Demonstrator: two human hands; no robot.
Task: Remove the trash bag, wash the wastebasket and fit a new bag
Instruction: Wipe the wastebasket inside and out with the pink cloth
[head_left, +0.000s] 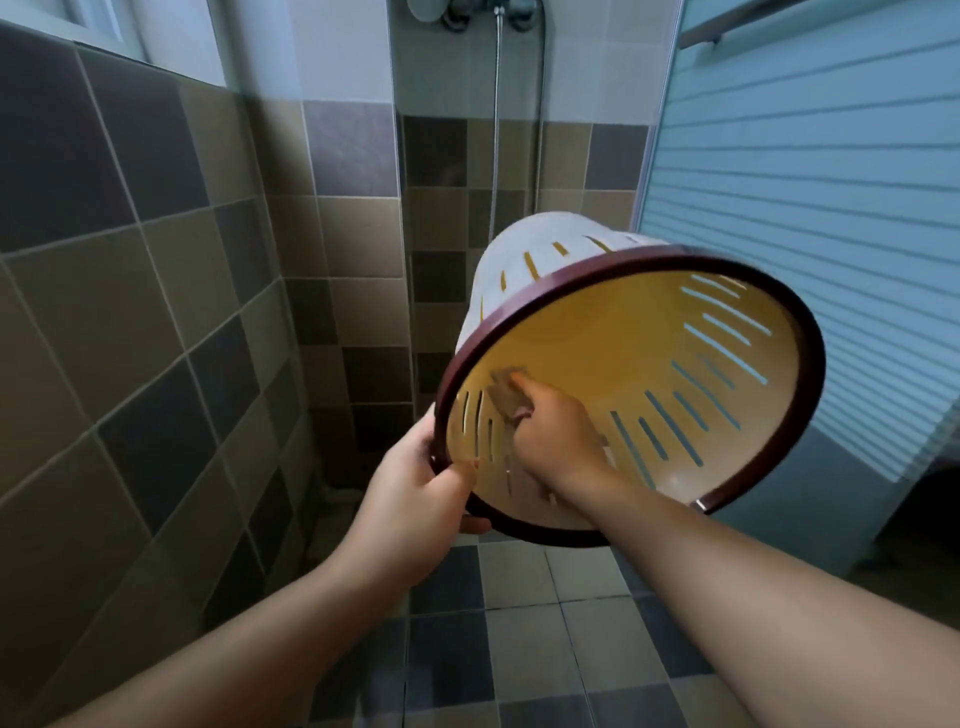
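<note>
So we've got the wastebasket (675, 364) up in the air in the shower corner, tipped on its side with the mouth facing us. It's a pale plastic bin, whitish on the outside and yellowish inside, with rows of narrow slots cut through the wall and a dark maroon rim (810, 332) running round the opening. No bag in it.

Our left hand (415, 493) grips the rim at the lower left edge, thumb over the inside lip and fingers wrapped round the outside. Our right hand (556, 436) reaches into the bin, fingers curled around a small brownish scrub pad (506, 392) and pressing it against the inner wall just beside the left-hand slots. The pad is a bit blurred so we can't tell exactly what it's made of.

Behind the bin a shower hose (496, 130) hangs down the tiled wall (156, 312), and a ribbed blue door panel (805, 182) stands on the right.
</note>
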